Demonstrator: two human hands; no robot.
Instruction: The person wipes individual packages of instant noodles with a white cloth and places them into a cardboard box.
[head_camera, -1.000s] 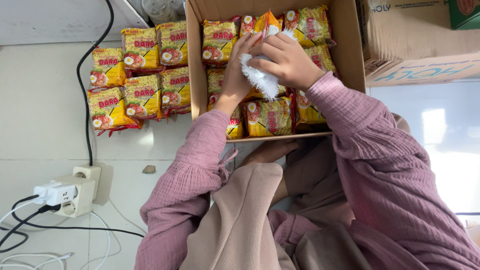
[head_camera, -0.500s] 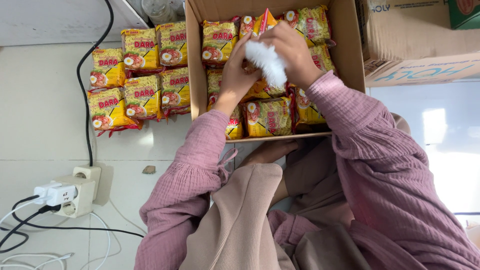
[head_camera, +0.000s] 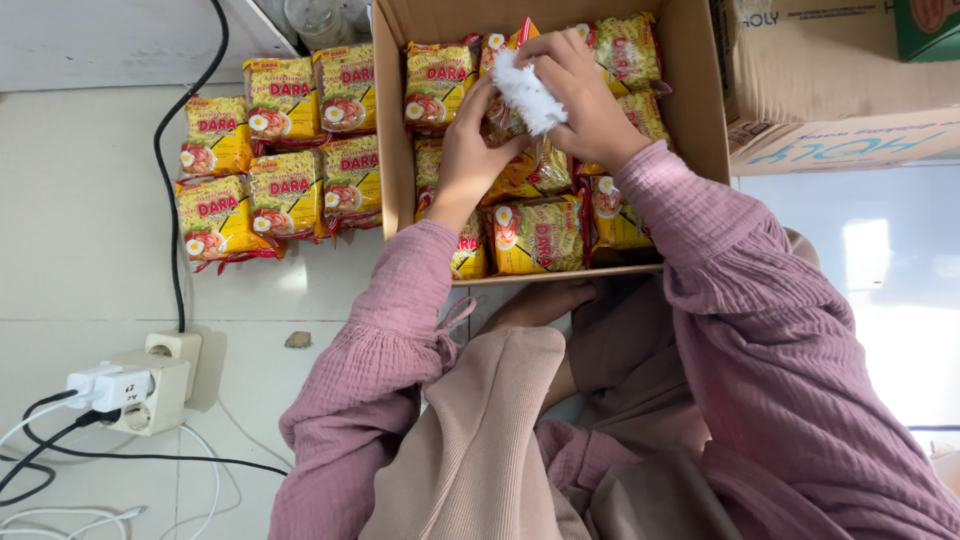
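Note:
An open cardboard box (head_camera: 700, 90) lies on the floor, filled with several yellow noodle packets (head_camera: 538, 235). Both hands are over its upper middle. My right hand (head_camera: 580, 85) grips a crumpled white cloth (head_camera: 525, 92) from above. My left hand (head_camera: 468, 140) touches the same cloth from below and also holds a yellow packet (head_camera: 505, 60) standing on edge behind it. Pink sleeves cover both arms.
Several more yellow noodle packets (head_camera: 275, 140) lie in rows on the white floor left of the box. A black cable (head_camera: 170, 200) runs down to a white power strip (head_camera: 150, 385) with plugs. Another cardboard box (head_camera: 840, 90) stands at the upper right.
Both hands with the white cloth have shifted slightly up toward the far side of the box. The upright packet now shows behind the cloth.

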